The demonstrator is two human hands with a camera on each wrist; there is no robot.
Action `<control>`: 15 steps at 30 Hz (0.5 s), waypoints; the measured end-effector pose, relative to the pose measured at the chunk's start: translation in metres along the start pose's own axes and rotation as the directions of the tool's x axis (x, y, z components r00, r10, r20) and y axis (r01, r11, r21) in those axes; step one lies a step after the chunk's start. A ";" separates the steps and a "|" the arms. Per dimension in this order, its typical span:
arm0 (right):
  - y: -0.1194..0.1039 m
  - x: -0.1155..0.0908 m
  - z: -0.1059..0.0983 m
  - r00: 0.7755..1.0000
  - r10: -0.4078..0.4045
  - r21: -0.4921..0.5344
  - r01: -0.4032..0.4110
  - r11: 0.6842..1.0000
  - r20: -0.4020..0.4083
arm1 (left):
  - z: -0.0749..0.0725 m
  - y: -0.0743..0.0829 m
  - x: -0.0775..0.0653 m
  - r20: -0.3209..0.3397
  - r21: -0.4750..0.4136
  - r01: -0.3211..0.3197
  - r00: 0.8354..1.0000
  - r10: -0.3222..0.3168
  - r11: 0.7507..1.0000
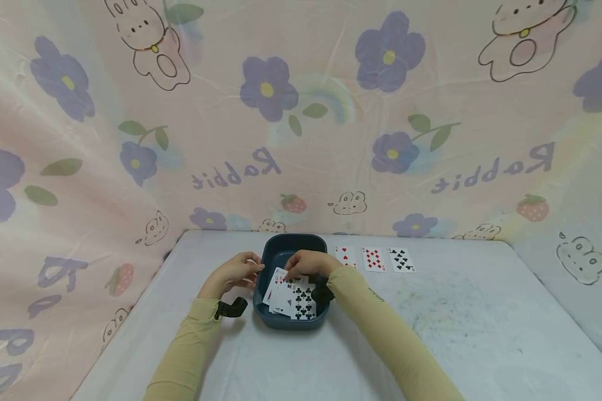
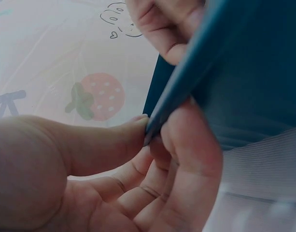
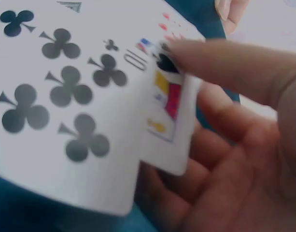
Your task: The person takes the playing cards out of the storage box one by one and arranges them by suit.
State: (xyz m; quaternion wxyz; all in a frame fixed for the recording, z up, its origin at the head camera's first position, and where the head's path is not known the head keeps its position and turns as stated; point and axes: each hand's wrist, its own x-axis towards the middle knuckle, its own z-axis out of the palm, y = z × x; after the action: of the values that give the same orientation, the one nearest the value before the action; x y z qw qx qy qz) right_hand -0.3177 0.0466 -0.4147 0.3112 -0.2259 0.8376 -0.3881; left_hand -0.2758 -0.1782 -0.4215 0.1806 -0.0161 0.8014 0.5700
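A dark blue basin (image 1: 291, 324) stands on the table with several loose playing cards inside. My left hand (image 1: 233, 273) pinches its left rim (image 2: 179, 79) between thumb and fingers. Inside the basin, my right hand (image 1: 308, 263) grips a face card (image 3: 169, 101), the thumb on its face and the other fingers behind. A ten of clubs (image 3: 61, 96) partly covers that face card. In the head view the ten of clubs (image 1: 303, 305) lies face up over other cards near the basin's front. The right hand hides part of the pile.
Right of the basin, a row of face-up cards lies on the white table (image 1: 456, 323): a hearts card (image 1: 345, 255), a diamonds card (image 1: 373, 259) and a clubs card (image 1: 402, 260). A patterned curtain (image 1: 326, 167) stands behind and along both sides.
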 end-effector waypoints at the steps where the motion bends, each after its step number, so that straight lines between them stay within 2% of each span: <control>1: 0.001 0.001 0.000 0.999 -0.002 0.025 0.003 1.000 -0.032 | 0.000 0.000 0.000 -0.002 0.004 0.000 1.000 0.000 1.000; 7: 0.002 0.002 -0.002 0.983 0.013 0.178 0.020 0.984 -0.183 | 0.000 0.000 -0.001 0.003 0.006 -0.005 1.000 0.005 1.000; 12: 0.003 0.002 -0.005 0.954 0.014 0.191 0.045 0.980 -0.299 | 0.001 0.000 0.000 -0.001 -0.003 -0.007 1.000 0.007 1.000; 15: 0.003 0.002 -0.008 0.928 -0.001 0.175 0.071 0.982 -0.373 | 0.001 0.000 0.000 -0.005 -0.011 -0.001 1.000 0.001 1.000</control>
State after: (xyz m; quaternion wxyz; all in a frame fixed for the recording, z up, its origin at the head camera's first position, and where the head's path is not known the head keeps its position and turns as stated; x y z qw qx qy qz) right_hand -0.3254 0.0511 -0.4134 0.1597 -0.1338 0.8373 -0.5056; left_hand -0.2755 -0.1769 -0.4214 0.1781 -0.0181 0.7987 0.5745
